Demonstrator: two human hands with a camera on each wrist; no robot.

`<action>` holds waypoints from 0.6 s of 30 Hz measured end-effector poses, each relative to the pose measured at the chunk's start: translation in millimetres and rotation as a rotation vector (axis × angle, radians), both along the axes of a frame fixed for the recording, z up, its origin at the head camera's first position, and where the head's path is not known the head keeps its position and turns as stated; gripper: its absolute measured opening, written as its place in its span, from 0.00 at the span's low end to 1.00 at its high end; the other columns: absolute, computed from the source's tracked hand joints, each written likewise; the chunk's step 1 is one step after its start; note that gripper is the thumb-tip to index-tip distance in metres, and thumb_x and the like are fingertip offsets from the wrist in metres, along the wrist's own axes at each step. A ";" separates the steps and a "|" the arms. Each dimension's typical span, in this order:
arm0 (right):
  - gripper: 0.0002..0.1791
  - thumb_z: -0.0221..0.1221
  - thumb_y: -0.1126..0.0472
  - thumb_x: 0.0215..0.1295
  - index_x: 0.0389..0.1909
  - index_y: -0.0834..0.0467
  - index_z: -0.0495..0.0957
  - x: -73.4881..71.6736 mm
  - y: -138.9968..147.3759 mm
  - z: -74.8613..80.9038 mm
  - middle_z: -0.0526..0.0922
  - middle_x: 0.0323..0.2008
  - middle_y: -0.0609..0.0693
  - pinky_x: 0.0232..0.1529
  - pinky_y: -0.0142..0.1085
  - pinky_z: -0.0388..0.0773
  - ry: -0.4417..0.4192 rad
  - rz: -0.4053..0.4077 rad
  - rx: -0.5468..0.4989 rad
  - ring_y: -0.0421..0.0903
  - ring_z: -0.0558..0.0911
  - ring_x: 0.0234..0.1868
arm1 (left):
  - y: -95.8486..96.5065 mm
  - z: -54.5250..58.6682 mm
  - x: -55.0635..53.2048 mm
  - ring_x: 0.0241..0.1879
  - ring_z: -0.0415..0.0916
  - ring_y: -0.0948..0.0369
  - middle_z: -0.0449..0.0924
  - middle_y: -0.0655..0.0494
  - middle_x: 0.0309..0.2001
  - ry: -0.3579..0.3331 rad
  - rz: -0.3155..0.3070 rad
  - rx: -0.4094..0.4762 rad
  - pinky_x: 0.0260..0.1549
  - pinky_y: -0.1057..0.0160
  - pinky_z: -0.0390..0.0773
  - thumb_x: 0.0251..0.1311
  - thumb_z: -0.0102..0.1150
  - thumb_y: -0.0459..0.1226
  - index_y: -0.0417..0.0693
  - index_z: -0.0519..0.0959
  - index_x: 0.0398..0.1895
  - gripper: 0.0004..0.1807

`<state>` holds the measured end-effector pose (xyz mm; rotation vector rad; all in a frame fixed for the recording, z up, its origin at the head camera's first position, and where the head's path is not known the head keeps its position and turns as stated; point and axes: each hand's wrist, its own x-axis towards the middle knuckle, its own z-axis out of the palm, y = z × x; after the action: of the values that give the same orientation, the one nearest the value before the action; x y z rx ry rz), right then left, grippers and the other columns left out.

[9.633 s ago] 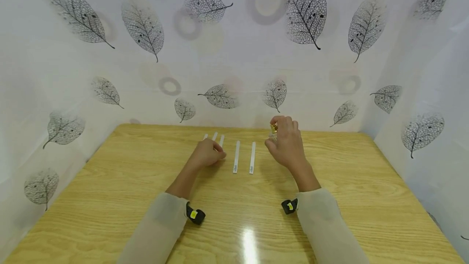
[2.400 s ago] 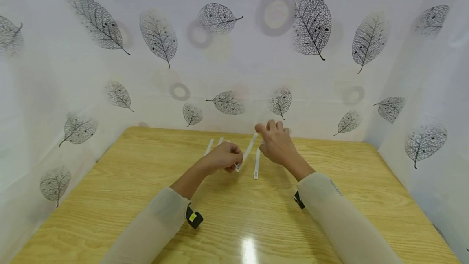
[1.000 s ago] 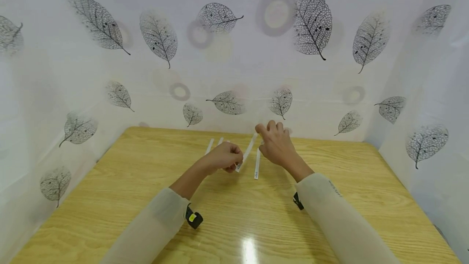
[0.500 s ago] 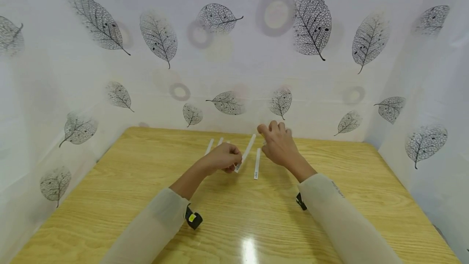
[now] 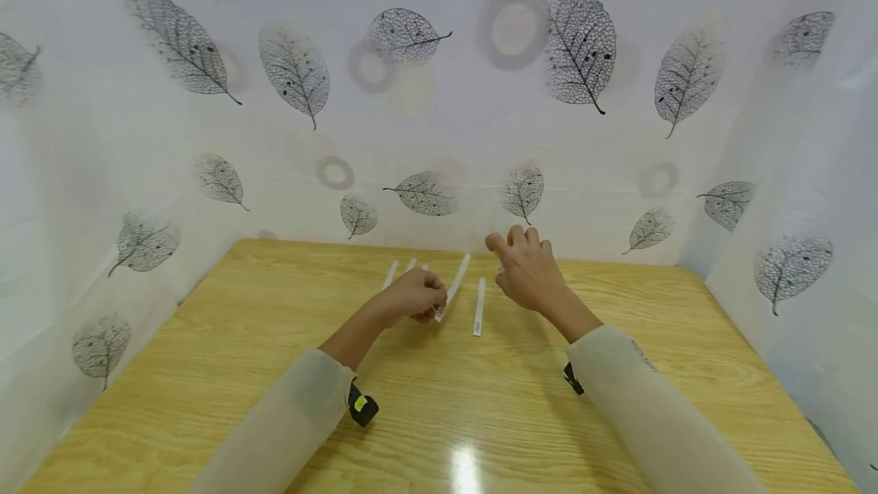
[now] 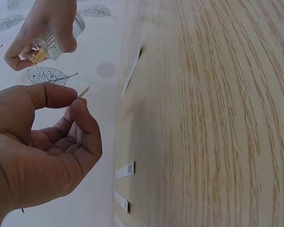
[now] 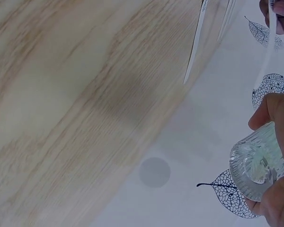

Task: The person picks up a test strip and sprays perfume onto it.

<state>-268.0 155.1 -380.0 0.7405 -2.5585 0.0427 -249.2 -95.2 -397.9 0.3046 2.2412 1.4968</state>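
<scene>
My left hand (image 5: 411, 296) pinches a white paper test strip (image 5: 457, 278) near its printed end. The strip slants up off the table, its free end pointing toward my right hand. Seen edge-on in the left wrist view, the strip (image 6: 84, 92) sticks out between thumb and index finger. My right hand (image 5: 531, 271) grips a ribbed clear glass perfume bottle (image 7: 258, 161), with the index finger at its gold spray top (image 6: 39, 56). A gap separates the bottle from the strip. In the head view the right hand hides most of the bottle.
One printed paper strip (image 5: 479, 307) lies flat between the hands on the wooden table (image 5: 425, 418). More strips (image 5: 390, 274) lie at the left, partly behind the left hand. A leaf-patterned white curtain (image 5: 439, 97) rises along the table's back edge.
Since the earliest frame, my left hand has lifted one strip off the table. Over the last second it draws slightly left with the strip, while my right hand shifts slightly right with the bottle.
</scene>
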 end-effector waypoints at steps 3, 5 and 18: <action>0.26 0.65 0.62 0.60 0.58 0.50 0.68 1.1 1.2 1.1 0.70 0.42 0.58 0.29 0.43 0.61 0.006 0.001 0.012 0.55 0.66 0.35 | -1.0 -2.5 -2.5 0.28 0.74 0.59 0.77 0.49 0.34 -0.001 0.008 -0.009 0.32 0.59 0.83 0.68 0.56 0.31 0.39 0.79 0.38 0.04; 0.26 0.65 0.62 0.60 0.58 0.50 0.68 1.9 1.9 1.9 0.70 0.42 0.57 0.29 0.43 0.61 0.007 0.001 0.017 0.55 0.65 0.35 | -1.9 -4.9 -5.1 0.30 0.75 0.58 0.78 0.48 0.36 -0.004 0.018 -0.022 0.32 0.60 0.83 0.69 0.56 0.30 0.38 0.80 0.41 0.05; 0.27 0.69 0.62 0.58 0.56 0.49 0.69 8.7 4.8 3.2 0.70 0.41 0.57 0.27 0.42 0.61 0.021 0.019 0.066 0.54 0.66 0.34 | -2.6 -13.3 -19.2 0.27 0.80 0.59 0.83 0.46 0.36 -0.006 0.093 -0.137 0.27 0.65 0.83 0.67 0.62 0.30 0.35 0.83 0.46 0.08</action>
<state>-259.3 159.9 -376.8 0.7864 -2.5438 -0.0437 -268.3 -97.7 -411.2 0.1555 2.3677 1.3787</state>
